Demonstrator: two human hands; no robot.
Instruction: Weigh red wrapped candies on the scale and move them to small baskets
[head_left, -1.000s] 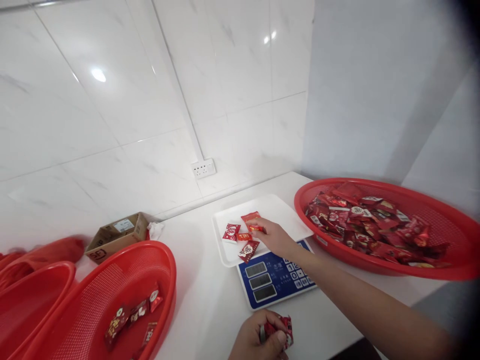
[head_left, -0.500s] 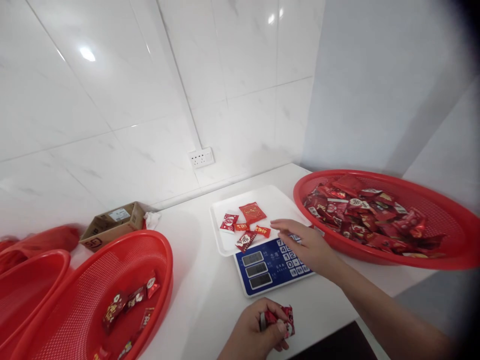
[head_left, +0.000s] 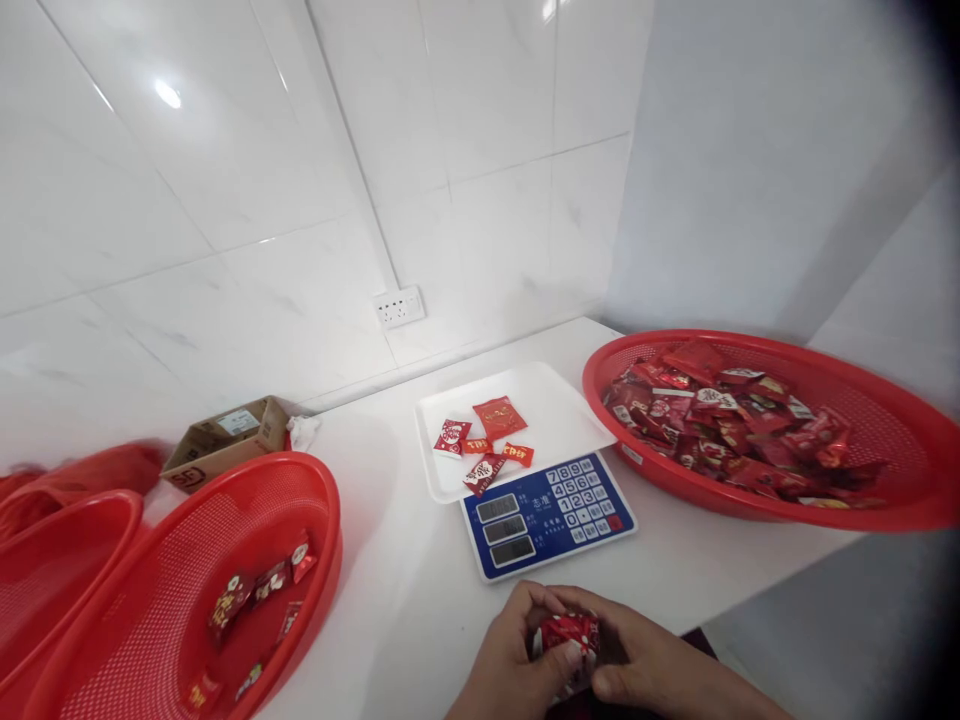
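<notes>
Right in front of the scale [head_left: 577, 527], the left hand [head_left: 506, 655] clasps red packets [head_left: 568, 635] as the right hand [head_left: 637, 650] curls around their side, perhaps to stop spills; whether it grips, I can't tell. Five small sweets [head_left: 499, 417] lie flat on the white tray [head_left: 551, 390], seemingly spread to show each.

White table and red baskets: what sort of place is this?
Possibly a packing or weighing room, judging by the digital scale, wrapped packets on its white tray and the right-hand red basket heaped with more.
</notes>
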